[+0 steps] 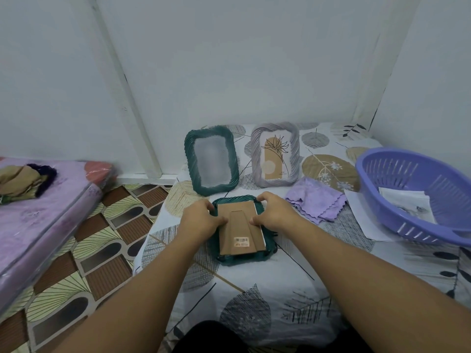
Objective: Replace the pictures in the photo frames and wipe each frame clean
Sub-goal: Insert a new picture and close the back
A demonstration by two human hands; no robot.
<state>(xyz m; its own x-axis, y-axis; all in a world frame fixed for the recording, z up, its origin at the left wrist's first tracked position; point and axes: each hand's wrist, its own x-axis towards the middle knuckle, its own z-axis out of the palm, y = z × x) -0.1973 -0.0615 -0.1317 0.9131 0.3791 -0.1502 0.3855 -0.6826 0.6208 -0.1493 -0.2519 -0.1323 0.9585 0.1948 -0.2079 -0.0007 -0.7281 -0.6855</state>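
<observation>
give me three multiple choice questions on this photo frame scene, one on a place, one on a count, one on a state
1. Where does the purple cloth lie?
A. in the basket
B. on the bed, right of the frame being handled
C. on the floor

2. How many photo frames are in view?
A. two
B. three
C. five

3. How does the frame between the hands lie?
A. face down, cardboard back up
B. standing against the wall
C. face up, showing a picture

Answers:
1. B: the cloth sits on the leaf-print sheet, between the face-down green frame and the purple basket.
2. B: a green frame and a grey frame stand at the back; a third lies in front.
3. A: its brown backing with stand and barcode sticker faces up, the left hand and right hand holding its sides.
</observation>
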